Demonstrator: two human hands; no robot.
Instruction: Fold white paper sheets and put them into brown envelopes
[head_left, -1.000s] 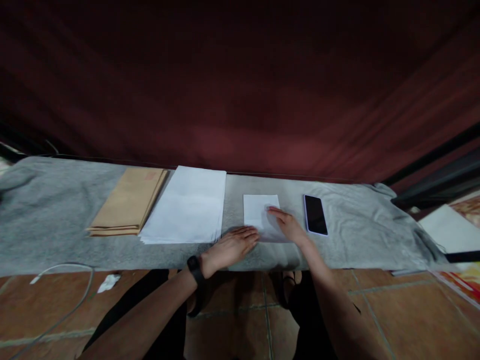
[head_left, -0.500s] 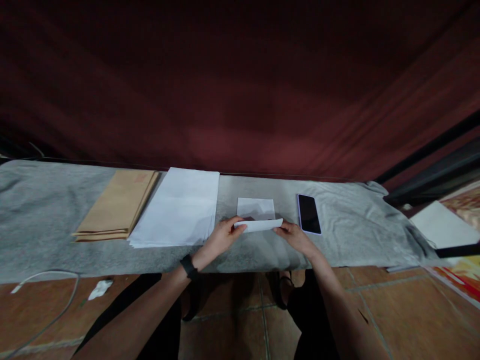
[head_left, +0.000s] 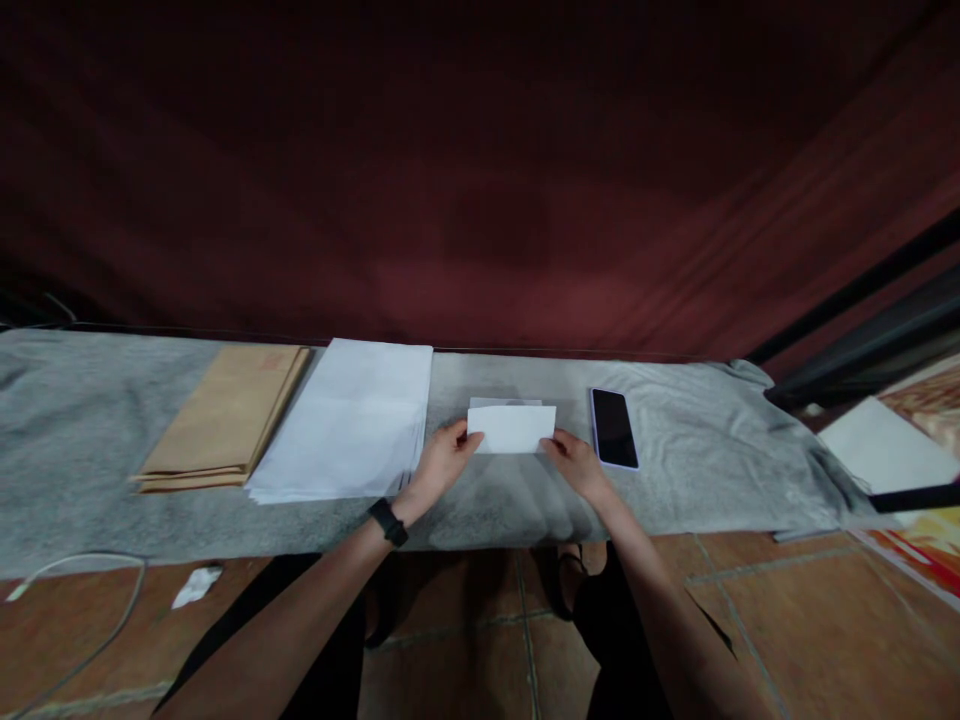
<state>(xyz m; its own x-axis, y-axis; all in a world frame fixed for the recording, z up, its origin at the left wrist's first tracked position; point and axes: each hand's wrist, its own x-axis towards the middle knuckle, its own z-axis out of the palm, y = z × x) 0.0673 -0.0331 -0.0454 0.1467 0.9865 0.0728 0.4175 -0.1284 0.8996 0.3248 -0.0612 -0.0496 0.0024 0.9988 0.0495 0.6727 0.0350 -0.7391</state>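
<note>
A folded sheet of white paper is stretched between my two hands, its broad face turned up towards me. My left hand pinches its left end, thumb on the near face. At the right end, my right hand grips it the same way. Behind it, another white paper lies on the cloth, mostly hidden, with only its far edge showing. A stack of large white sheets lies just left of my left hand. To the right of my right hand lies a phone with a dark screen.
Brown paper envelopes are piled left of the white stack. Grey cloth covers the narrow table, and a dark red curtain hangs behind it. A white cable and a crumpled tissue are at the lower left.
My hands have tilted the folded paper so its broad face shows instead of a thin strip. It has shifted slightly away from me and now covers most of the paper behind it.
</note>
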